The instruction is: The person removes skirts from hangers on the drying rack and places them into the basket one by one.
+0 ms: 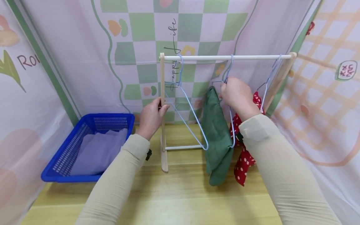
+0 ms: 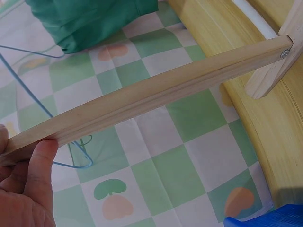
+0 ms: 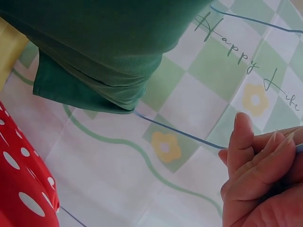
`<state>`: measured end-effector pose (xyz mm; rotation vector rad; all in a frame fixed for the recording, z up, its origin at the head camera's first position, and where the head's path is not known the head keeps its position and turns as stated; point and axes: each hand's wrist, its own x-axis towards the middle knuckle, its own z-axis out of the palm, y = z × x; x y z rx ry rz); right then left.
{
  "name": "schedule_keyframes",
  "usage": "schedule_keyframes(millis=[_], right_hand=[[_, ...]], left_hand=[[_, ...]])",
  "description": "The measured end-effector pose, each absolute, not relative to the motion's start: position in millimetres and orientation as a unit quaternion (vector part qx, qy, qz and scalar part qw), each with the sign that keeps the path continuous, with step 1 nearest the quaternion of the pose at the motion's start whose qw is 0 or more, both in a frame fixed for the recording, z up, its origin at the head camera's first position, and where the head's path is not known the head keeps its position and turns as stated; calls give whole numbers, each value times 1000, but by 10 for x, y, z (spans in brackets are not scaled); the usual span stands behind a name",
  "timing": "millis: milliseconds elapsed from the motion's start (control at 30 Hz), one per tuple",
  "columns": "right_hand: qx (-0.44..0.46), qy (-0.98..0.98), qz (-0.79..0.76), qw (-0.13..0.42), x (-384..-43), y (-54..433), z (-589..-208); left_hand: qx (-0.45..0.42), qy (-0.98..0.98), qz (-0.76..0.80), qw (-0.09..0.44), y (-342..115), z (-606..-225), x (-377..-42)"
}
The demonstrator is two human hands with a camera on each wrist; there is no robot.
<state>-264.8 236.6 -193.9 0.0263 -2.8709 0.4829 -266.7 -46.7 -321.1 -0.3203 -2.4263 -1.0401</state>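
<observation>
Your left hand [image 1: 152,118] pinches the rack's left post [image 1: 162,75] between thumb and fingers, near the middle of the frame, while your right hand [image 1: 237,93], right of centre, has its fingers curled around the neck of the middle hanger [image 1: 232,61]. That hanger carries the green cloth [image 1: 217,140], and its hook sits over the white rail [image 1: 205,57]. To do this well, brace the post so the rack cannot slide, guide the hanger by its neck, and see the hook seated before you release it; the cloth hangs in a loose fold and could slip if jerked. Mind the red polka-dot cloth [image 1: 244,162] just to its right. The rack stands on a pale wooden tabletop [image 1: 180,200], with a blue basket [image 1: 73,179] at lower left; printed curtains [image 1: 137,28] in green checks and pale florals enclose the space.
</observation>
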Motion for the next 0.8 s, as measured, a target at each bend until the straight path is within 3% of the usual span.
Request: schedule_keyframes(millis=[800], right_hand=[[20,-979,170,113,-2608,2280,-1927]], left_hand=[[-115,-889,-377,232,-465,-3215,-2635]])
